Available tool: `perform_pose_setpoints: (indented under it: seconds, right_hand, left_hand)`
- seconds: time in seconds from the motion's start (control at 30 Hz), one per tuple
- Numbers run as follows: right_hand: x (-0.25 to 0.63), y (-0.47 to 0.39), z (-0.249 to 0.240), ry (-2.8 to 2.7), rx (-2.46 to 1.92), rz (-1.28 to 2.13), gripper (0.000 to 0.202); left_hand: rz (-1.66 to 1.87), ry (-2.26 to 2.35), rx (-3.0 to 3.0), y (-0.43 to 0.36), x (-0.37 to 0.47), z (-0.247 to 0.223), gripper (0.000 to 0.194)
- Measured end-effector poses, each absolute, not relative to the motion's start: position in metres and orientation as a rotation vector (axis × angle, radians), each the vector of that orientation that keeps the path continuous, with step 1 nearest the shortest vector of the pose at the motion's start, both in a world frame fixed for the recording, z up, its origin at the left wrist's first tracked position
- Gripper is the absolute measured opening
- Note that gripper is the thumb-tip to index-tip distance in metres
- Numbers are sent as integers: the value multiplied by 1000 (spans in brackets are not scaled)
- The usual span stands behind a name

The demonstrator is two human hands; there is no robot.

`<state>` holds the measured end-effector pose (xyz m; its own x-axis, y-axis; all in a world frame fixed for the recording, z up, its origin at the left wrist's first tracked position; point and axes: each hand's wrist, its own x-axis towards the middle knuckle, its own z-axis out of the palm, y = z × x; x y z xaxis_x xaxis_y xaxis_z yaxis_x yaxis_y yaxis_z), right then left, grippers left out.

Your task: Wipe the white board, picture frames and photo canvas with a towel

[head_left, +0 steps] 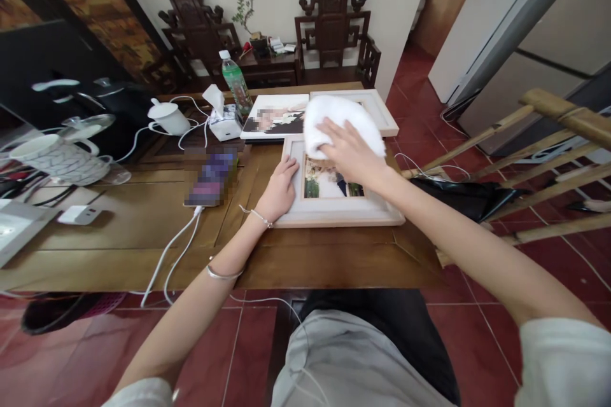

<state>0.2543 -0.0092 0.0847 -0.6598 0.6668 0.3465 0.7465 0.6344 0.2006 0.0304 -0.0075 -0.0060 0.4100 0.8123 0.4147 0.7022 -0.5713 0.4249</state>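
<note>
A light-wood picture frame (344, 213) with a photo in it lies flat on the wooden table. My left hand (280, 189) holds its left edge, fingers laid over the rim. In my right hand (351, 149) is a fluffy white cloth (341, 111), pressed down over the upper part of the frame. The cloth and hand hide some of the photo. Behind it lies a second frame (382, 111), partly covered by the cloth. A white-edged photo panel (277, 105) is to the left of that one, touching or nearly touching the frame in front.
On the table (334, 264) are a blurred-out phone (211, 178) on a white cable, a tissue box (225, 122), a green-labelled bottle (236, 82), a lidded white cup (169, 117), a patterned mug (60, 159) and a charger (79, 214). A bamboo rack (563, 121) stands at right.
</note>
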Motion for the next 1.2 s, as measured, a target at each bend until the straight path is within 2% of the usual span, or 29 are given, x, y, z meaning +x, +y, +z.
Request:
perform_pose_setpoints:
  seconds: [0.13, 0.27, 0.47, 0.63, 0.87, 1.07, 1.2]
  right_hand:
    - [219, 28, 58, -2771, -1073, -571, 33]
    - [224, 34, 53, -2843, -1135, -561, 32]
    - [277, 25, 76, -2920, -1362, -526, 29]
    - [323, 15, 97, -2882, -1745, -394, 38]
    - [327, -58, 102, -2976, -1603, -298, 32]
    - [325, -141, 114, -2960, -1490, 45, 38]
    - [314, -135, 118, -2915, -1499, 247, 39]
  left_hand:
    - [888, 1335, 2504, -9, 31, -3, 58]
    - [864, 1364, 2507, -8, 30, -5, 56]
    - [889, 1381, 2482, -6, 30, -10, 53]
    - [932, 1379, 2466, -6, 31, -11, 55]
    - [954, 1368, 2433, -6, 32, -12, 57]
    - [940, 1359, 2434, -6, 31, -12, 58]
    - [912, 1369, 2468, -7, 31, -10, 56]
